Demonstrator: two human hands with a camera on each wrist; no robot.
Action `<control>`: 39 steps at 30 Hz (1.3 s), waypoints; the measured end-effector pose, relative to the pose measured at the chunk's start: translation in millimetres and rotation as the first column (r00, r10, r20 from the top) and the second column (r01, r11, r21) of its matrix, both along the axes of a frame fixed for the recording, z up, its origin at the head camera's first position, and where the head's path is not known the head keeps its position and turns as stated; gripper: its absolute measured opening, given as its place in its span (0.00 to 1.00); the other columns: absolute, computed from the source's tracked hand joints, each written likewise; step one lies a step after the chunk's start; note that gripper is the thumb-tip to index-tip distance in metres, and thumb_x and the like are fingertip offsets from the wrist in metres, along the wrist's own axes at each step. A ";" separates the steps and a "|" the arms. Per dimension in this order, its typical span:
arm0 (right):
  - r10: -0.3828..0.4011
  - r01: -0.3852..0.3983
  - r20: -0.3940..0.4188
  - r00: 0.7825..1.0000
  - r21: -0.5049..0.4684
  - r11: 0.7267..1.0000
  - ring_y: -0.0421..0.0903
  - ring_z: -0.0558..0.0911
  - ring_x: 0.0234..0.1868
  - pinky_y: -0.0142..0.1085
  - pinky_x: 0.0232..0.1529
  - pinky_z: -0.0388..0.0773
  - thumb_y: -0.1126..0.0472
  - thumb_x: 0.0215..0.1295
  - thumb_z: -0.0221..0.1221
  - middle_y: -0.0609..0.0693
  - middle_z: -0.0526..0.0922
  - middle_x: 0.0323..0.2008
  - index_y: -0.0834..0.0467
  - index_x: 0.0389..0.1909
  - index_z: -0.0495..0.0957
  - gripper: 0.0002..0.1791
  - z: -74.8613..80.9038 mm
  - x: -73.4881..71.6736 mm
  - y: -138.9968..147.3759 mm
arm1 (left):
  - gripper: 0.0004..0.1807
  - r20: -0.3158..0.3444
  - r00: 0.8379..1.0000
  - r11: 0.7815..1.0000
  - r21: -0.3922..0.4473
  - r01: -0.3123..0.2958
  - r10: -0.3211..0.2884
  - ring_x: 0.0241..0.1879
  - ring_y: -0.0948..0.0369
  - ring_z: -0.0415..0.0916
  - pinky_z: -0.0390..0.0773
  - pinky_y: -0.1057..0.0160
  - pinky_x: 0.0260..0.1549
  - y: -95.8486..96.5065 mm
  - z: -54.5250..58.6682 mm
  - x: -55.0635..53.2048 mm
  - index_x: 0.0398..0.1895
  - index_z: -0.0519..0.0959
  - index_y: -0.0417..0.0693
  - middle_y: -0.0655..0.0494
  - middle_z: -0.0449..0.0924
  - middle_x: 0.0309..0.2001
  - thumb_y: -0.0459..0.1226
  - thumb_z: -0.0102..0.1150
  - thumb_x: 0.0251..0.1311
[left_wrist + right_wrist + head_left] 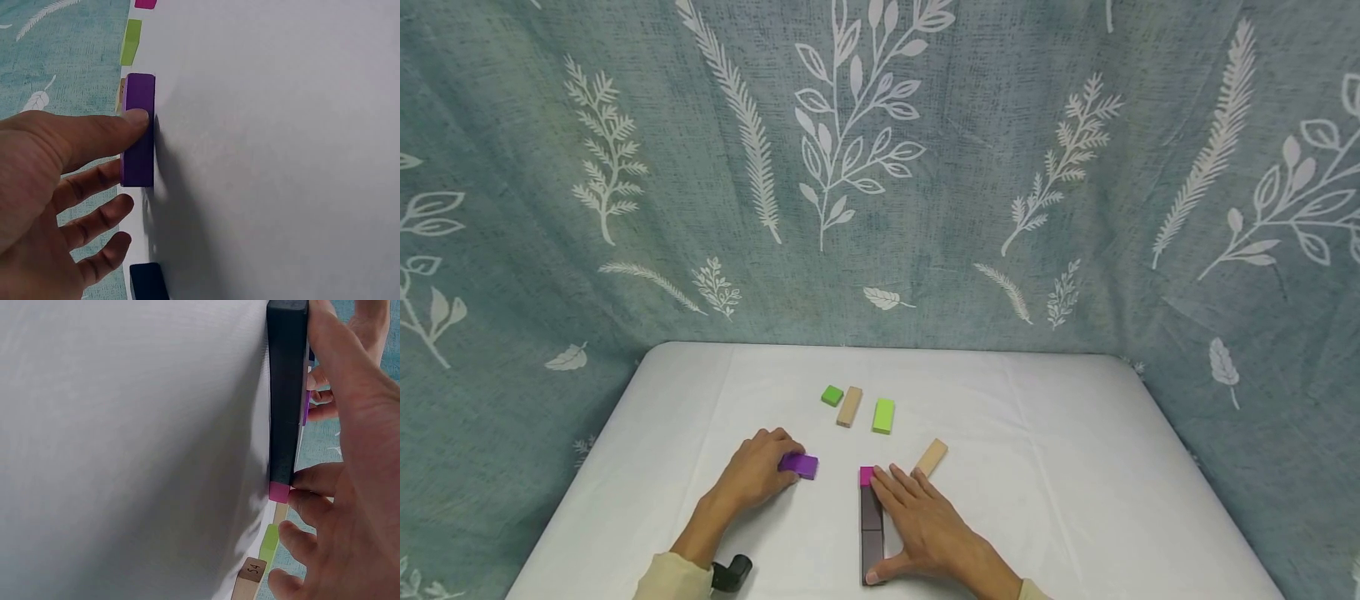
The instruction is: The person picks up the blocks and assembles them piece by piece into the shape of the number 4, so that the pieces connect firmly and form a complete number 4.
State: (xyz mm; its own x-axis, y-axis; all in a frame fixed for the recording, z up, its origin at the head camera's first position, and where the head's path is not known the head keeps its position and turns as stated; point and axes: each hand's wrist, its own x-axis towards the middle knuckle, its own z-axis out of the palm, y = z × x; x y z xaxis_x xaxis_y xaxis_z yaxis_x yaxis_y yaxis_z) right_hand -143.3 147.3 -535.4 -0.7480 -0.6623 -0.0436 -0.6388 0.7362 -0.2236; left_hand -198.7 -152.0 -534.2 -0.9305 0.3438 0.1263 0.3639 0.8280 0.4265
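Observation:
My left hand (758, 468) pinches a purple block (805, 467) between thumb and fingers; in the left wrist view the thumb lies on the block's (139, 150) side. Right of it, two black blocks (872, 508) lie end to end on the table, with a pink block (867, 476) at their far end. My right hand (928, 529) spans this row. Its thumb touches the near end, and its fairly straight fingers reach along the side to the pink block. A dark blue block (149, 281) shows below the left hand in the left wrist view.
On the white table (1037, 467), a small green block (832, 395), a wooden block (849, 407) and a lime block (883, 416) lie farther back. Another wooden block (933, 456), marked 54, lies beyond the right fingers. A leaf-patterned curtain (925, 208) hangs behind.

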 end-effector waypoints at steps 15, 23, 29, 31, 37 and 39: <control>-0.002 0.002 0.006 1.000 -0.008 1.000 0.56 0.56 0.78 0.56 0.75 0.51 0.16 0.46 0.57 0.53 0.56 0.79 0.61 0.79 0.54 0.70 0.3 0.8 0.3 | 0.17 0.004 0.997 0.997 0.035 0.072 -0.072 0.43 0.57 0.73 0.74 0.48 0.48 17.5 -1.6 0.7 0.44 0.86 0.47 0.57 0.81 0.42 0.39 0.78 0.51; -0.007 0.007 0.011 1.000 0.005 1.000 0.55 0.55 0.78 0.56 0.75 0.50 0.15 0.45 0.56 0.53 0.55 0.79 0.60 0.79 0.53 0.70 -0.5 -0.4 0.0 | 0.18 0.009 0.996 0.996 0.009 0.088 -0.088 0.43 0.58 0.73 0.75 0.50 0.47 27.0 -1.7 0.9 0.45 0.86 0.48 0.58 0.81 0.42 0.41 0.78 0.51; -0.003 0.003 0.005 1.000 -0.001 1.000 0.56 0.56 0.78 0.57 0.75 0.50 0.16 0.45 0.57 0.53 0.55 0.79 0.60 0.79 0.53 0.70 -0.7 -0.1 0.1 | 0.18 -0.019 0.992 0.992 0.007 0.126 -0.126 0.42 0.58 0.73 0.74 0.52 0.44 33.2 -2.1 1.4 0.44 0.86 0.48 0.57 0.82 0.42 0.41 0.78 0.51; -0.002 0.002 0.003 1.000 -0.002 1.000 0.56 0.56 0.78 0.57 0.75 0.51 0.16 0.46 0.57 0.53 0.56 0.79 0.61 0.79 0.54 0.70 -0.3 0.2 0.2 | 0.17 -0.031 0.990 0.991 0.002 0.136 -0.136 0.42 0.58 0.73 0.74 0.53 0.43 35.2 -2.6 1.0 0.44 0.86 0.49 0.57 0.82 0.42 0.42 0.78 0.50; -0.001 0.001 -0.001 1.000 0.002 1.000 0.55 0.56 0.78 0.57 0.75 0.51 0.15 0.46 0.57 0.53 0.55 0.79 0.60 0.79 0.54 0.70 0.1 0.0 0.5 | 0.17 -0.051 0.988 0.989 -0.016 0.145 -0.146 0.40 0.60 0.72 0.74 0.55 0.41 41.1 -4.4 -0.6 0.44 0.86 0.50 0.58 0.81 0.41 0.43 0.78 0.50; -0.001 0.001 -0.001 1.000 0.002 1.000 0.55 0.56 0.78 0.56 0.75 0.51 0.15 0.46 0.56 0.52 0.55 0.79 0.60 0.79 0.54 0.70 0.1 0.0 0.7 | 0.18 -0.054 0.988 0.989 -0.020 0.145 -0.146 0.40 0.60 0.72 0.74 0.55 0.40 42.9 -4.8 -0.8 0.44 0.86 0.50 0.59 0.81 0.41 0.44 0.78 0.50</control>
